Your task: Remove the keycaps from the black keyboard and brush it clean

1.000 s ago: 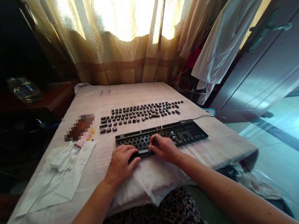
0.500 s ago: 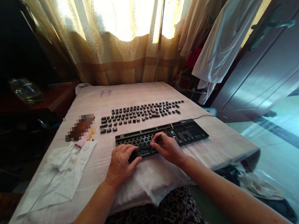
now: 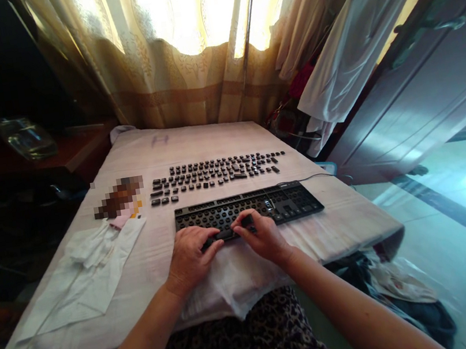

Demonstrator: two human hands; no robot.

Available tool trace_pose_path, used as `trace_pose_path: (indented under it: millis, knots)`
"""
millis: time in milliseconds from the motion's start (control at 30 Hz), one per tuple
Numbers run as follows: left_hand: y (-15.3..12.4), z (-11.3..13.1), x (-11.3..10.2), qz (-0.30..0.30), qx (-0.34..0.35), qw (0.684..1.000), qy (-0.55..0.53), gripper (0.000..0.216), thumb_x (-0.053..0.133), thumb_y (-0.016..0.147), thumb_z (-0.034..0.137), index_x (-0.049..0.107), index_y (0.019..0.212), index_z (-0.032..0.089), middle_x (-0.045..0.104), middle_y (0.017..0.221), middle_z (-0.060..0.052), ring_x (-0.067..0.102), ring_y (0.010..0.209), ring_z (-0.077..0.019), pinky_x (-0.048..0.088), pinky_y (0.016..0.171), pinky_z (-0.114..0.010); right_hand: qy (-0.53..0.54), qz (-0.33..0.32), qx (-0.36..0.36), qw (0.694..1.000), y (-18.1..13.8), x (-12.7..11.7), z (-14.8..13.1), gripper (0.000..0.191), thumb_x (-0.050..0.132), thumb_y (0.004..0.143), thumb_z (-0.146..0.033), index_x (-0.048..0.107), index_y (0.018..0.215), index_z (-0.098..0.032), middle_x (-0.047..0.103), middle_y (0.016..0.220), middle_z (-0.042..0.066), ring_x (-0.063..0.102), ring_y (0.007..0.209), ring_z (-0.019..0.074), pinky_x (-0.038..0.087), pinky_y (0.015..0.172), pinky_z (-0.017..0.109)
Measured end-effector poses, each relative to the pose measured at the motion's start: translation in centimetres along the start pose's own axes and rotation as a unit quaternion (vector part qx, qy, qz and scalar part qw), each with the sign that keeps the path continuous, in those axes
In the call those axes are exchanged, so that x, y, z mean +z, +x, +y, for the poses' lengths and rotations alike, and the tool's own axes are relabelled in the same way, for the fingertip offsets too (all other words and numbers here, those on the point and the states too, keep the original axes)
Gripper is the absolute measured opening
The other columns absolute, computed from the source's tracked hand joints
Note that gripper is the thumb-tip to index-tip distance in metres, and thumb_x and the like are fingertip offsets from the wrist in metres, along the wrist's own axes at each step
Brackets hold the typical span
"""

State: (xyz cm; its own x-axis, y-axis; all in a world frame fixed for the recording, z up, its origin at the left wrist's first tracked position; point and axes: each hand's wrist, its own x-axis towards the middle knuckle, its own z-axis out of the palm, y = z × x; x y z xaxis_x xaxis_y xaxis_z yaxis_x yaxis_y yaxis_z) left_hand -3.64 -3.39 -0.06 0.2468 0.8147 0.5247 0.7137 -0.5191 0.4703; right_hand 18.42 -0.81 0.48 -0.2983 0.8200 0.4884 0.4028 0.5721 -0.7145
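Note:
A black keyboard (image 3: 293,207) lies on the cloth-covered table, most of its key positions without caps. My left hand (image 3: 193,256) rests at its front left, thumb and fingers closed around the left end of a long black keycap (image 3: 224,234), which looks like the space bar. My right hand (image 3: 264,238) is closed at the other end of that keycap, its fingertips touching or very near it. A small dark object (image 3: 247,219) shows in the right fingers; its kind is unclear. Behind the keyboard, loose black keycaps (image 3: 205,185) lie in rows.
White cloth or paper (image 3: 86,278) and a blurred-out brown item (image 3: 118,197) lie on the left of the table (image 3: 346,227). The keyboard's cable (image 3: 316,175) runs off to the right. A glass jar (image 3: 28,138) stands on a shelf at left. Curtains (image 3: 184,82) hang behind.
The right hand's fingers have turned downward and sit lower at the long keycap. The left hand stays in nearly the same place. The view has shifted slightly.

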Motion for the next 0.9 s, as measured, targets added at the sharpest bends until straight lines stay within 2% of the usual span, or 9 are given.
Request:
trace_pose_path:
  millis: [233,433,633,767,900]
  knots:
    - [-0.5,-0.1,-0.2,0.013,-0.023,1.0,-0.007,0.018,0.069,0.09,0.035,0.076,0.101,0.024,0.077,0.084,-0.003,0.071,0.082,-0.0235,0.051,0.08,-0.039,0.051,0.012,0.04,0.998,-0.3,0.5,0.4,0.012,0.065,0.091,-0.032,0.059,0.099,-0.025,0.08,0.091,0.004,0.077,0.08,0.0204,0.062,0.077,0.033]
    - [-0.5,-0.1,0.1,0.019,-0.038,0.999,-0.02,0.018,0.067,0.09,0.035,0.075,0.101,0.023,0.077,0.086,-0.004,0.07,0.082,-0.0225,0.054,0.08,-0.037,0.12,0.039,0.113,0.985,-0.2,0.0,0.9,0.016,0.064,0.089,-0.038,0.058,0.096,-0.024,0.08,0.089,0.005,0.076,0.074,0.0206,0.061,0.067,0.031]
    - [-0.5,-0.3,0.1,0.019,-0.044,0.999,-0.022,0.019,0.066,0.09,0.036,0.075,0.101,0.024,0.077,0.089,-0.005,0.071,0.085,-0.0227,0.055,0.08,-0.037,0.055,0.053,0.078,0.994,-0.7,-0.1,0.7,0.009,0.061,0.09,-0.032,0.061,0.095,-0.024,0.08,0.09,0.005,0.077,0.08,0.0206,0.059,0.075,0.031]
    - [-0.6,-0.5,0.3,0.023,-0.045,0.998,-0.021,0.021,0.064,0.091,0.037,0.075,0.1,0.023,0.078,0.09,-0.005,0.071,0.085,-0.0233,0.055,0.081,-0.038,0.021,0.109,0.109,0.988,-1.0,-0.2,1.2,0.013,0.06,0.089,-0.036,0.06,0.094,-0.024,0.08,0.086,0.006,0.075,0.07,0.0198,0.056,0.064,0.028]
    - [-0.6,-0.5,0.5,0.022,-0.048,0.998,-0.021,0.021,0.064,0.09,0.039,0.075,0.1,0.024,0.078,0.09,-0.005,0.071,0.085,-0.0237,0.055,0.082,-0.039,0.01,0.099,0.127,0.987,-1.1,-0.6,1.7,0.015,0.06,0.089,-0.038,0.061,0.095,-0.024,0.079,0.085,0.005,0.073,0.067,0.019,0.054,0.061,0.027]
